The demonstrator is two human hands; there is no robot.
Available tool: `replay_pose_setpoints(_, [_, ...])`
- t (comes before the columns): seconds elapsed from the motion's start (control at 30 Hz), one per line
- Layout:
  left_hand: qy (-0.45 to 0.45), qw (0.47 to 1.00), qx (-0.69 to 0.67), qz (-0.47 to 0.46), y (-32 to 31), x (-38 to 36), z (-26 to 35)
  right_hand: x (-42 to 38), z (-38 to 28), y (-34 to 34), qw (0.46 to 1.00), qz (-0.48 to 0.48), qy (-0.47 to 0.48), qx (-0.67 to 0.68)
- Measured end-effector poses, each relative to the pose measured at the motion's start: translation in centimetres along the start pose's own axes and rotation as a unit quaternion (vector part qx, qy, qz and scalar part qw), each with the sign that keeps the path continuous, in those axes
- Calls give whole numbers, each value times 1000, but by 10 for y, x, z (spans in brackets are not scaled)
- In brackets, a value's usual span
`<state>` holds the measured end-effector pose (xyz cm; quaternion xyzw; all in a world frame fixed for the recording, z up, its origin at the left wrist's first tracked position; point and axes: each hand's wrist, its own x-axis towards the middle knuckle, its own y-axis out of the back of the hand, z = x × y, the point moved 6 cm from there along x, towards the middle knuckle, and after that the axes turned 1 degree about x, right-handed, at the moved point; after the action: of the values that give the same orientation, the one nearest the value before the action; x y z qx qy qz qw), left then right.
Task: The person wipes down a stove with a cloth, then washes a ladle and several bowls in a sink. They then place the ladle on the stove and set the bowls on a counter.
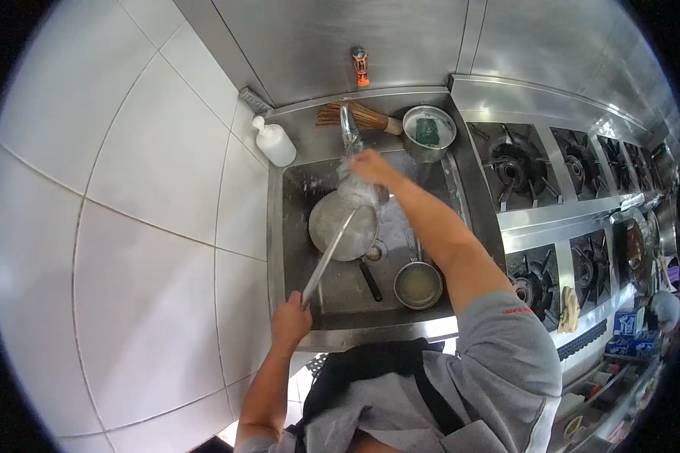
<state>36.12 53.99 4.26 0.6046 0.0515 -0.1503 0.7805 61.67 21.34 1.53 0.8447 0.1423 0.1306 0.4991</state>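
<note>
A round metal pan is tilted in the steel sink, its long handle slanting down to the left. My left hand is wrapped round the end of that handle. Under the faucet, my right hand is closed at the pan's upper edge amid splashing water; whatever it holds is blurred. In the sink, a small pan and a black-handled utensil lie near the drain.
Behind the sink are a white pump bottle, a straw brush and a pot with a green scouring pad. Gas burners stand on the right. A tiled wall borders the left side.
</note>
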Motion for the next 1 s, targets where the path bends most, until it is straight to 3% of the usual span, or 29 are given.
replay_pose_setpoints(0.03, [0,1000,3,0,3,-1,0,8,29,-19,987,-141,-49,-66])
replay_pose_setpoints(0.07, [5,1000,-2,5,7,-3,0,6,30,-28,987,-141,-48,-63])
replay_pose_setpoints(0.13, [13,1000,-15,15,8,0,2,-2,11,-18,964,-5,-16,266])
replay_pose_setpoints(0.17, [6,999,-32,20,5,3,4,-12,-3,-20,964,-8,-14,264])
replay_pose_setpoints(0.23, [-5,999,-44,19,4,10,9,-50,-76,18,978,183,73,65])
replay_pose_setpoints(0.27, [-13,997,-70,30,4,13,16,-57,-85,9,979,181,68,66])
replay_pose_setpoints(0.33, [-23,994,-99,41,-4,22,30,-77,-88,13,937,347,-21,-33])
replay_pose_setpoints(0.47, [-47,987,-154,9,-32,46,54,-99,-117,-40,935,345,46,65])
replay_pose_setpoints(0.53, [-42,983,-178,1,-44,66,64,-119,-129,-49,868,454,-64,191])
replay_pose_setpoints(0.57, [-75,980,-183,25,-48,80,71,-124,-134,-81,868,454,-71,191])
replay_pose_setpoints(0.6, [-109,975,-188,48,-47,90,81,-125,-103,-147,768,406,-225,441])
replay_pose_setpoints(0.63, [-113,975,-184,47,-33,94,88,-122,-92,-200,593,320,-350,650])
replay_pose_setpoints(0.67, [-53,969,-230,-66,-25,96,93,-127,-84,-193,592,324,-349,651])
replay_pose_setpoints(0.7, [12,945,-273,-178,-25,94,93,-135,-76,-182,636,268,-326,646])
replay_pose_setpoints(0.73, [-24,931,-308,-192,-25,99,93,-144,-71,-169,677,208,-302,638])
replay_pose_setpoints(0.77, [-25,932,-307,-193,-18,107,89,-152,-66,-128,688,238,-306,613])
replay_pose_setpoints(0.8, [-4,904,-341,-260,-15,116,88,-154,-54,-82,698,267,-310,588])
replay_pose_setpoints(0.83, [19,869,-374,-325,-13,122,90,-153,-10,-61,793,335,-336,382])
replay_pose_setpoints(0.87, [43,833,-448,-320,3,123,98,-155,-14,6,826,385,-260,319])
replay_pose_setpoints(0.9, [35,804,-476,-354,6,139,103,-146,15,32,855,439,-227,155])
replay_pose_setpoints(0.97, [34,813,-462,-353,27,163,126,-132,46,98,869,423,-239,92])
replay_pose_setpoints(1.0, [52,750,-538,-381,18,184,132,-125,62,119,878,387,-264,95])
